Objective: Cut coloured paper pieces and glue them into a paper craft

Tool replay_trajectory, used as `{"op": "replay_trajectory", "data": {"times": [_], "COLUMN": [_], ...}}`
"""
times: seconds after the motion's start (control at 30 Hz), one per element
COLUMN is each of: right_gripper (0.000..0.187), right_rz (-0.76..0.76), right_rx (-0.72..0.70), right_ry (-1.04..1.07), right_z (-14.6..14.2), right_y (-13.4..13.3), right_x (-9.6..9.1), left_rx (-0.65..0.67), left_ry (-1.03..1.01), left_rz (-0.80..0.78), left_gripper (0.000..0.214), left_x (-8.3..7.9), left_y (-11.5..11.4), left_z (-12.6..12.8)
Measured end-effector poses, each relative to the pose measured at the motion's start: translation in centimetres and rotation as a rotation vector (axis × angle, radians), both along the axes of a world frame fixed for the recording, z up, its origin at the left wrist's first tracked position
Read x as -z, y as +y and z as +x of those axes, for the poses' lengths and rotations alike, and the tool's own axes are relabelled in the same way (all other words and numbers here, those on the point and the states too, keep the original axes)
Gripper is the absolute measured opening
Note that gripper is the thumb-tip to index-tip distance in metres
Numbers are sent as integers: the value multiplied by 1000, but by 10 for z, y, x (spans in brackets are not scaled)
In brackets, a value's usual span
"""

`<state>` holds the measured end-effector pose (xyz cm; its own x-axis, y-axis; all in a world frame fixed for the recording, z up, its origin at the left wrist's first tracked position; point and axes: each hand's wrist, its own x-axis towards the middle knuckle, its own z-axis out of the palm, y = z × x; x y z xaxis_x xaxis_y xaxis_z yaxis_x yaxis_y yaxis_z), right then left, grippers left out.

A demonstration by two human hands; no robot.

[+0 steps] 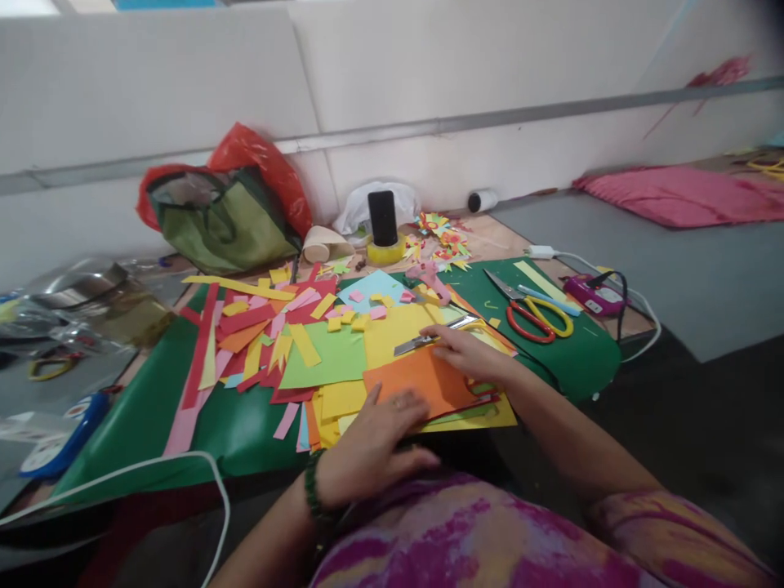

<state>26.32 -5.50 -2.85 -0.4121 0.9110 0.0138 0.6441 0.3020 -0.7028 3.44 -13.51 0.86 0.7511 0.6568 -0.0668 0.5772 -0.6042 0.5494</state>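
Observation:
My left hand [385, 433] lies flat with spread fingers on the near edge of an orange paper sheet [422, 380]. This sheet tops a stack of coloured papers, with a yellow sheet [483, 418] showing below. My right hand [471, 355] reaches over the stack's far edge, its fingers closed around the middle of a utility knife [413, 345]. The knife's blade end points left, above a yellow sheet [392, 331]. Just left is a light green sheet [327, 355], bordered by many cut paper strips [245, 335] in red, pink, orange and yellow.
Scissors [530, 318] with red and yellow handles lie right on the green mat [588, 359]. Behind stand a phone [383, 219] on a yellow tape roll [385, 250] and a green bag [226, 224]. A pink glue gun [429, 278] and a purple device [594, 294] have cords.

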Motion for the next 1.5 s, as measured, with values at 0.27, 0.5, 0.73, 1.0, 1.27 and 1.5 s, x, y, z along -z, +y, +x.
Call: {"op": "replay_trajectory", "data": {"times": [0.27,0.5,0.73,1.0,1.27,1.5], "right_gripper": [40,39,41,36,36,32], "right_rz": [-27,26,53,62,50,71], "right_rx": [34,38,167,188,194,192], "right_ry": [-2,-14,-24,-45,10,44], "right_z": [0,-5,-11,-13,-10,-5], "right_y": [0,-4,-11,-16,-16,-15], "right_x": [1,7,9,8,12,17], "left_rx": [-270,196,-133,-79,-90,-136], "left_ry": [-156,-176,115,264,162,-152], "left_rz": [92,62,471,569,620,495], "left_gripper": [55,40,35,18,17,30], "left_x": [-3,-5,26,34,36,20], "left_y": [4,-3,24,28,22,14], "left_z": [-15,-10,7,19,14,6]}}
